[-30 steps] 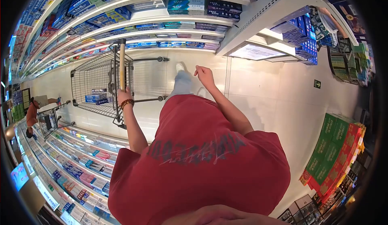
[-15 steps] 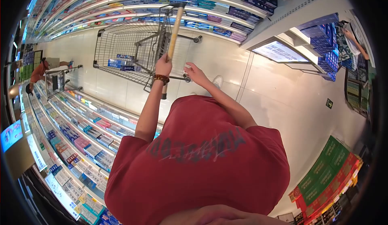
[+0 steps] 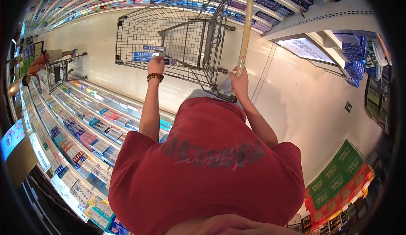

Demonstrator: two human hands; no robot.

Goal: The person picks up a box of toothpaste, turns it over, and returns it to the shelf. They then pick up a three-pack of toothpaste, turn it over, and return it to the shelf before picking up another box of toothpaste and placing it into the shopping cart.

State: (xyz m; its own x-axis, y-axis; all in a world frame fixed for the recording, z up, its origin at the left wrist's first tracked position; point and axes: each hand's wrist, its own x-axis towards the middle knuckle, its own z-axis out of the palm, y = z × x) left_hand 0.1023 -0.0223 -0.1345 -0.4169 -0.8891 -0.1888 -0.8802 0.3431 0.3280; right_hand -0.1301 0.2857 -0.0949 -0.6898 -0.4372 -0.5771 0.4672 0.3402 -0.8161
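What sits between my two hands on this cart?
Head view: the cart's wire back panel lies between left hand and right hand on the handle.

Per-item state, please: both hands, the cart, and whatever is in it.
shopping cart, upright, wire basket mostly bare.
blue boxes, lying flat in the basket.
cart handle, gripped near one end.
right hand, closed around the cart handle.
left hand, at the blue boxes; grip unclear.
second cart, upright beside another person.
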